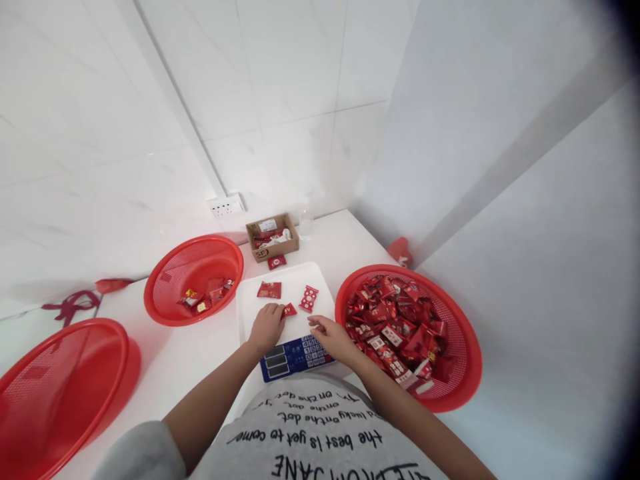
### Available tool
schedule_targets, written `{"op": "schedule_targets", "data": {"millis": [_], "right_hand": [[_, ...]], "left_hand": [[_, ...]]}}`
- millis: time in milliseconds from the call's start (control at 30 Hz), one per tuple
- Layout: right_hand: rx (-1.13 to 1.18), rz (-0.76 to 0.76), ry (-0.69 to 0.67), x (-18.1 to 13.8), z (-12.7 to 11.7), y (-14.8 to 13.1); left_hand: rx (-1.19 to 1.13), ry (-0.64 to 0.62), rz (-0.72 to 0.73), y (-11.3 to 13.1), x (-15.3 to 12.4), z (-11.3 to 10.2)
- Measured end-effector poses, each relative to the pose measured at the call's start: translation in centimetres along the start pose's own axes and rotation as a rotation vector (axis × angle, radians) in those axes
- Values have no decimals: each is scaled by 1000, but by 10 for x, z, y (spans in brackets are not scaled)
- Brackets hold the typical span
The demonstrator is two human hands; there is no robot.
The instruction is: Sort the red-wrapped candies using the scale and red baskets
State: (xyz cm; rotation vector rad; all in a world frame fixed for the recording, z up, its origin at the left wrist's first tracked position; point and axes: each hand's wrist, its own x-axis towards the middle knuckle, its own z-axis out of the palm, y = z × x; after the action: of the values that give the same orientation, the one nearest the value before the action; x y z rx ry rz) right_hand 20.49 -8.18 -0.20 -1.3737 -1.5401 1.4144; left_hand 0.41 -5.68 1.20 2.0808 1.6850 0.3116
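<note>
My left hand (267, 327) is over the white weighing pan of a digital scale (245, 300), its fingers closed on a small red packet (289, 310). To the right, my right hand (331, 337) hovers above the scale's front edge, fingers loosely bent and apart, with nothing visible in them. A flat red wrapped packet (269, 290) lies on the pan beyond my left hand. Beside it is another red packet with pale round spots (309, 299). The scale's blue keypad and display panel (295, 357) faces me, partly covered by my right hand.
A red mesh basket (473, 360) at right holds many red packets. Another red basket (154, 303) at left has several packets inside. A third (123, 353) stands nearer left. A cardboard box (274, 252) with packets sits behind the scale, one red packet (277, 262) before it.
</note>
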Motion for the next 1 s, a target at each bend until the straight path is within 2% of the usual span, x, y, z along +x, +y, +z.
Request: {"op": "schedule_targets", "data": {"millis": [133,300,367,500,567,700,867,933,1000], "right_hand": [[-9,-14,-13,0,0,1],[-5,-25,-34,1,-1,-3],[30,-5,-103,-1,-3,-8],[142,88,-353,-9,-3,-16],[157,93,-390,-13,-1,-17],[186,82,-336,-18,7,-18],[240,103,-193,-16,11,-25],[275,140,-115,-14,7,-28],[284,148,-22,-13,-2,-28]], "left_hand": [[-138,-35,-89,4,-14,-8],[-343,-180,-197,13,-35,-12],[-408,-249,-210,20,-43,-11],[-487,-372,-167,38,-53,-7],[-507,-406,-141,46,-55,-6],[-538,-401,-116,55,-52,-11],[-632,-369,-134,63,-48,-19],[-689,-328,-185,61,-46,-20],[-648,-245,-227,54,-42,-20]]}}
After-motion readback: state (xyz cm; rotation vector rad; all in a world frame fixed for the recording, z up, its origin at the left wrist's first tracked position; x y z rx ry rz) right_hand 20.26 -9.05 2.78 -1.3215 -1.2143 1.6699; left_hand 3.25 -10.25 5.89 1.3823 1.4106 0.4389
